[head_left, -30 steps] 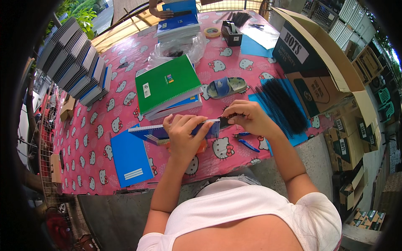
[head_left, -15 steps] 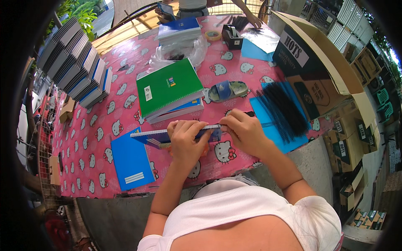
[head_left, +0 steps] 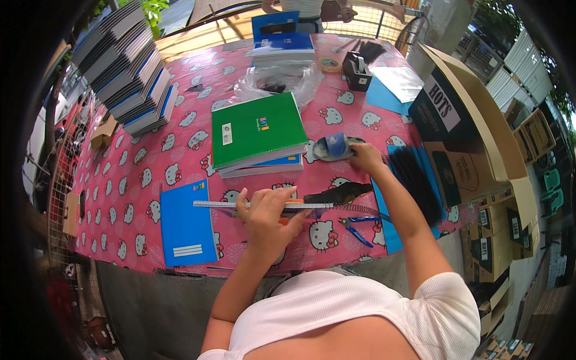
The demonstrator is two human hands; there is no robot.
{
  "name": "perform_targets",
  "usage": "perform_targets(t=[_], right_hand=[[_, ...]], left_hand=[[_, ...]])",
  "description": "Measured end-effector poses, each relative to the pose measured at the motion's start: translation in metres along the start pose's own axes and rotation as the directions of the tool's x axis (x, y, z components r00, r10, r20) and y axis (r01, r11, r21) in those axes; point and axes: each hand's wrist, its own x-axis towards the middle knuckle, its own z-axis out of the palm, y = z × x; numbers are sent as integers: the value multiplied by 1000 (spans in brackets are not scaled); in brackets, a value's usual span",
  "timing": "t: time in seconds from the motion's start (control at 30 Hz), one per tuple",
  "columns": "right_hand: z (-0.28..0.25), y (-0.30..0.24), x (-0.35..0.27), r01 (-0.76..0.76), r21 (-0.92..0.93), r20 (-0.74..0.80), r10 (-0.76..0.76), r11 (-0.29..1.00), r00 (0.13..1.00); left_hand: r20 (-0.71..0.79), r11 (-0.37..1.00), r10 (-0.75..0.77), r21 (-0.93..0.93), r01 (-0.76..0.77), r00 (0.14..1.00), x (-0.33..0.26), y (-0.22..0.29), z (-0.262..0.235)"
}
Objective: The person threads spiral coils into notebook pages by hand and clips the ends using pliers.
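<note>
My left hand (head_left: 267, 213) is closed round a thin notebook (head_left: 223, 204), held on edge with its page edges facing up. A dark spiral coil (head_left: 360, 209) sticks out from the notebook's right end. My right hand (head_left: 366, 157) reaches forward, its fingers closed on the right end of a blue-and-green patterned slide slipper (head_left: 331, 146). Between my hands lies a crumpled black piece (head_left: 339, 193), its kind unclear. Nearer to me are blue-handled cutters (head_left: 359, 233). Something orange shows partly behind the notebook.
Green and blue notebooks (head_left: 258, 132) are stacked ahead. A blue notebook (head_left: 189, 225) lies left, near a tall notebook pile (head_left: 129, 69). At right are black coils (head_left: 414, 186) and a large open carton (head_left: 462, 114). A tape dispenser (head_left: 357, 72) and another person stand farther back.
My right hand has left the notebook's right end and gone forward to the slipper. The coil and the cutters now show. Across the table, a blue cover now stands raised on the far pile.
</note>
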Motion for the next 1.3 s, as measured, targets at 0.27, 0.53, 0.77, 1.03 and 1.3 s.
perform_targets(t=[0.27,0.53,0.77,1.03,1.3], right_hand=[[-94,-99,-67,310,742,-227,-212,595,950],[-83,-109,-76,158,890,-55,-244,427,968],[-90,-135,-70,443,654,-110,-502,613,858],[-68,-170,-61,617,534,-297,-555,578,777],[-64,-224,-70,144,883,113,-499,447,859]], left_hand=[[-12,996,25,-87,-26,1000,-4,-32,2],[18,994,26,-107,-24,999,-7,-28,0],[29,989,-98,-109,100,995,-13,-35,-19],[42,994,-105,16,105,994,-32,-57,-44],[-9,946,-266,188,263,964,-56,-81,-75]])
